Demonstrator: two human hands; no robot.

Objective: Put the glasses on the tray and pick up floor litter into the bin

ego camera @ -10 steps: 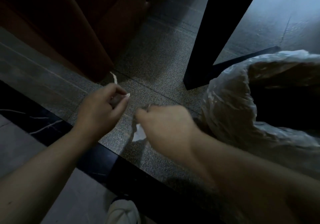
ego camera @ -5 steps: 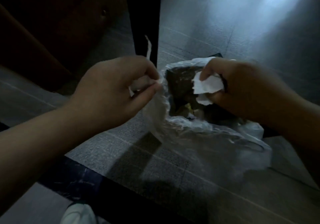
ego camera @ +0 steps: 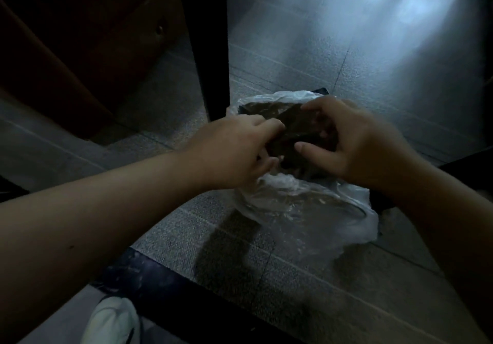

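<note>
Both hands now hang over the mouth of the bin (ego camera: 306, 210), and neither shows any white paper, which is the change that matters: half a second ago the right hand (ego camera: 365, 143) was closed around a crumpled white wad and the left hand (ego camera: 234, 151) pinched a thin strip just beside the liner's rim. The right hand's fingers (ego camera: 314, 151) are now spread and curled loosely apart above the dark inside of the bin, holding nothing I can see. The left hand has its fingers bent inward at the near-left edge of the opening, touching or almost touching the clear plastic liner (ego camera: 320, 226); whether it still pinches a scrap or the liner itself, I cannot tell in this dim light. The litter itself is no longer visible, so I judge it has dropped into the bin, though the contents are too dark to pick out. The bin stands on the grey tiled floor (ego camera: 293, 277) just right of a dark furniture leg (ego camera: 210, 50). No more litter shows on the visible floor. No glasses or tray appear in view, so that part of the task cannot be judged from here. A pale shoe (ego camera: 112, 322) shows at the bottom edge.
</note>
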